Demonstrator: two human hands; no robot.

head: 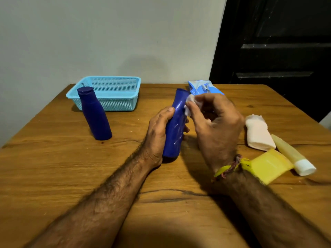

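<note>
My left hand (157,133) grips a dark blue bottle (174,129) by its lower body, tilted with its top away from me, just above the wooden table (71,167). My right hand (215,122) pinches a crumpled white wipe (189,102) against the bottle's upper side. White smears show on the bottle's surface. A second dark blue bottle (95,115) stands upright at the left, in front of a light blue perforated basket (111,93).
A blue wipes pack (202,86) lies behind my right hand. To the right lie a pale pink-white bottle (258,133), a yellow tube with a white cap (293,154) and a yellow flat item (268,165). A dark door (277,51) stands at the back right.
</note>
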